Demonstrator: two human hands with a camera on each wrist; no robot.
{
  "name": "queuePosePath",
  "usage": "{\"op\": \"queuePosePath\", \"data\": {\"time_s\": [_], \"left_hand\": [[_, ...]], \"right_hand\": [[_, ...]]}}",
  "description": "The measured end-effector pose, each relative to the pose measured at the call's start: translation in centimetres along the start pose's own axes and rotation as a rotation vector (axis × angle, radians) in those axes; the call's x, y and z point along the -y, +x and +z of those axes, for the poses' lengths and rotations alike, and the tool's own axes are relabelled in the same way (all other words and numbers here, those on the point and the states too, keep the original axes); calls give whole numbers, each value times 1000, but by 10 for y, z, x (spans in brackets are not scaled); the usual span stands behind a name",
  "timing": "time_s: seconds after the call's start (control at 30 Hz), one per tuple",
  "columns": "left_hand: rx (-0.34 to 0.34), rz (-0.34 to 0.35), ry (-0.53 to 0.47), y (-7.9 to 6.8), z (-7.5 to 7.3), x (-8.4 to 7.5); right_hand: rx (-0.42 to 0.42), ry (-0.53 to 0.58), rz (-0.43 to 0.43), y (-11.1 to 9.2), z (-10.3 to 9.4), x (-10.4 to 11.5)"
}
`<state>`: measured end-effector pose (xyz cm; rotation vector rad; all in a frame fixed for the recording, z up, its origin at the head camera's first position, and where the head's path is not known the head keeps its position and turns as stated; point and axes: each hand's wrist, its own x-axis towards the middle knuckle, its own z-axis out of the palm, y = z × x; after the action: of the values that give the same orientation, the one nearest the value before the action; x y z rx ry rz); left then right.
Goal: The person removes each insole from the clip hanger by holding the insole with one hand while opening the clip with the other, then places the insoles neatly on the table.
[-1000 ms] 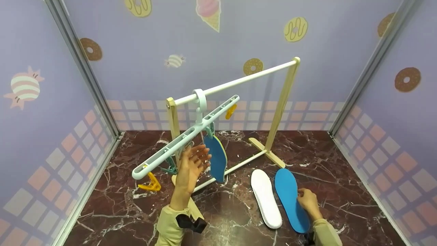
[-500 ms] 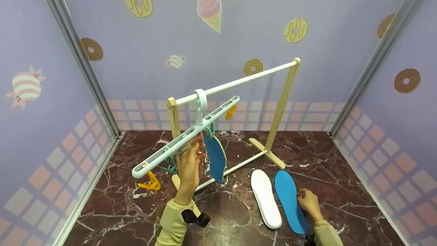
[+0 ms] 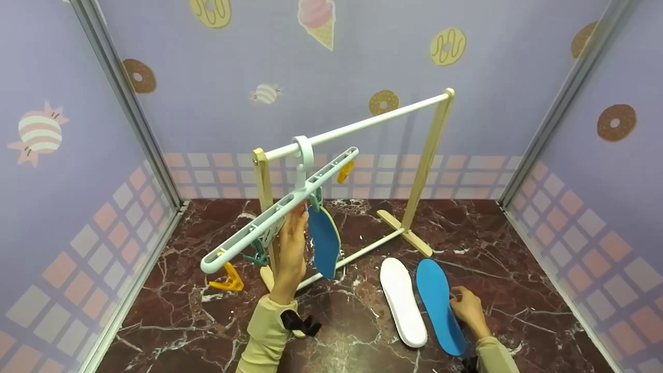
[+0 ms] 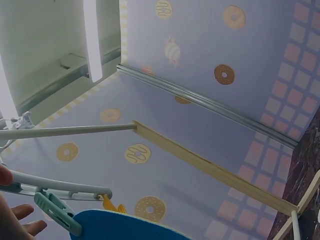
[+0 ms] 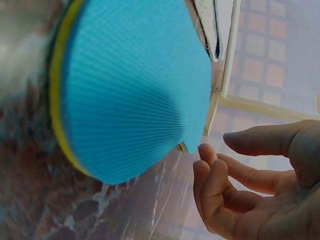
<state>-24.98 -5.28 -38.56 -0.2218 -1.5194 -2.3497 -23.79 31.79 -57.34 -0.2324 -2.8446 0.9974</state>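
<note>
My left hand (image 3: 293, 246) reaches up under the pale green hanger (image 3: 282, 207), beside a hanging blue insole (image 3: 325, 243). In the left wrist view a fingertip (image 4: 5, 175) lies at the hanger bar, while two other fingers extend loosely below; contact with the bar is hard to tell. A green clip (image 4: 57, 212) holds the insole's top. On the table lie a white insole (image 3: 403, 303) and another blue insole (image 3: 440, 306). My right hand (image 3: 467, 308) rests beside the blue one, its fingers (image 5: 212, 185) loosely bent near the edge and holding nothing.
The hanger hooks over the white top rod (image 3: 357, 126) of a wooden stand (image 3: 427, 160). Yellow clips (image 3: 228, 278) hang at both its ends, and another green clip (image 3: 257, 254) hangs near the left. Patterned walls enclose the dark marble table (image 3: 357, 347).
My left hand has risen from beside the hanging insole to just under the hanger bar. The hanger and its insole have shifted slightly left. My right hand has barely moved.
</note>
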Motion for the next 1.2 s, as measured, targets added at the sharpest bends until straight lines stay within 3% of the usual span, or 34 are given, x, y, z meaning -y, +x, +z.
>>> {"op": "queuePosePath", "data": {"time_s": [0.27,0.4,0.67,0.97,1.2], "left_hand": [[-16,10,9,6,4,3],[17,41,-4,9,5,4],[32,58,29,13,6,4],[-2,28,42,18,7,11],[33,47,60,18,6,14]], "right_hand": [[-25,32,-12,-3,0,5],[-42,46,-34,-4,3,10],[-61,132,-104,-10,6,29],[-81,187,-212,-15,16,56],[-67,220,-311,-17,27,65]]}}
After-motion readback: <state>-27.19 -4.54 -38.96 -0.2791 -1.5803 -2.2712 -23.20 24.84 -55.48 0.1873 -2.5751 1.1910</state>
